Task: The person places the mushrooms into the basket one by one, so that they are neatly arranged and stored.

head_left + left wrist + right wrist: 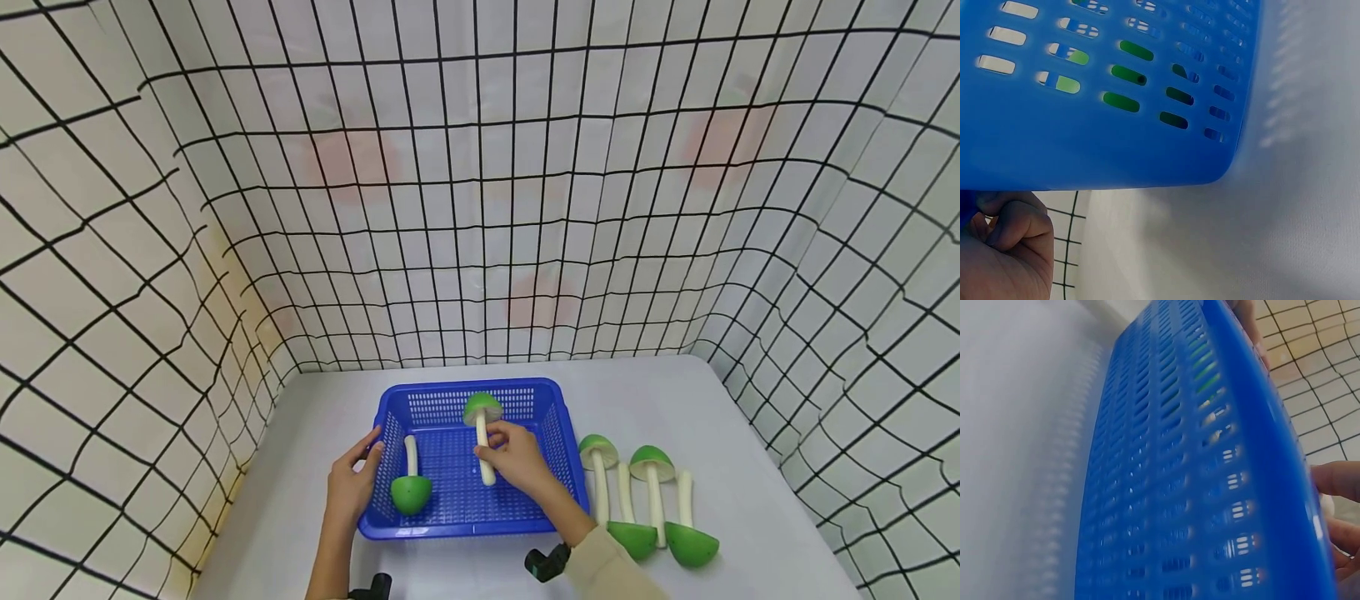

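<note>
A blue plastic basket (468, 384) with slotted walls stands on the white table. My left hand (351, 485) grips its left rim; in the left wrist view the fingers (1019, 228) curl at the rim. My right hand (519, 458) pinches the white stem of a green-capped toy mushroom (482, 423) above the basket floor, cap pointing to the far side. Inside, at the left, lies another toy mushroom (411, 493), cap toward me. From the right wrist, the basket's side wall (1160, 456) fills the view, with the right hand's fingers (1340, 481) beyond the rim.
Several more green-capped mushrooms (651, 463) lie in a row on the table (750, 467) right of the basket, their caps alternating far and near. A black wire grid (480, 192) with pale sheeting behind it encloses the table at the back and both sides.
</note>
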### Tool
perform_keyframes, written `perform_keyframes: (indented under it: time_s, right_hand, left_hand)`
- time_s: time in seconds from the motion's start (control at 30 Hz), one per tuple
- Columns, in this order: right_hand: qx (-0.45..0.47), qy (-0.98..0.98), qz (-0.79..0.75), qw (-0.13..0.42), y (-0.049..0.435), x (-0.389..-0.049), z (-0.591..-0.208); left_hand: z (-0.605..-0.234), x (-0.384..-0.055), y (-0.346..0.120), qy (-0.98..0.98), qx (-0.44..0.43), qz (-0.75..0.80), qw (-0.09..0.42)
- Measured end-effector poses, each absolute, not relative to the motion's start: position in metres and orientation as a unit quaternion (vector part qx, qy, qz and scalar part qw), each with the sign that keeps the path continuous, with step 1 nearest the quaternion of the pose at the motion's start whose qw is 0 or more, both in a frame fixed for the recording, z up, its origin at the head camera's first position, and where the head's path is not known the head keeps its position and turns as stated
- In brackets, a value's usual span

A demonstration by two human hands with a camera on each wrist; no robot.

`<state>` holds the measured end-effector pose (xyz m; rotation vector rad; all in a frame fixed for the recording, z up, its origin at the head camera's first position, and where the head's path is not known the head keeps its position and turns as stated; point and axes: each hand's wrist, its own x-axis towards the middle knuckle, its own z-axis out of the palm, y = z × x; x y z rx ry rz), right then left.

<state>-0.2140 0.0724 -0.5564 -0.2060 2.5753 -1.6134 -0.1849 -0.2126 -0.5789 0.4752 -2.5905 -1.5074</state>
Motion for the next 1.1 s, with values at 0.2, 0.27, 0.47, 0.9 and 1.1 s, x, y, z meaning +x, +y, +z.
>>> perform_keyframes:
  time_s: [0.2, 0.27, 0.47, 0.9, 1.1]
  right_hand:
    - [-0.068, 0.845, -0.527, 0.056, 0.061, -0.215, -0.555]
    - [-0.071, 0.848, -0.522, 0.058, 0.058, -0.216, -0.556]
    - [-0.064, 0.85, -0.518, 0.07, 0.054, -0.218, -0.56]
    - [-0.063, 0.851, -0.513, 0.092, 0.036, -0.22, -0.571]
    - [-0.065, 0.854, -0.507, 0.094, 0.023, -0.223, -0.574]
  left_hand:
    - [-0.578, -0.184, -0.215, -0.851, 0.159, -0.498, 0.052]
    - [-0.578, -0.183, -0.215, -0.851, 0.162, -0.496, 0.051]
    - [-0.579, -0.183, -0.214, -0.851, 0.161, -0.497, 0.051]
    - [-0.576, -0.183, -0.214, -0.852, 0.158, -0.498, 0.047]
    - [-0.578, -0.184, -0.213, -0.853, 0.157, -0.495, 0.049]
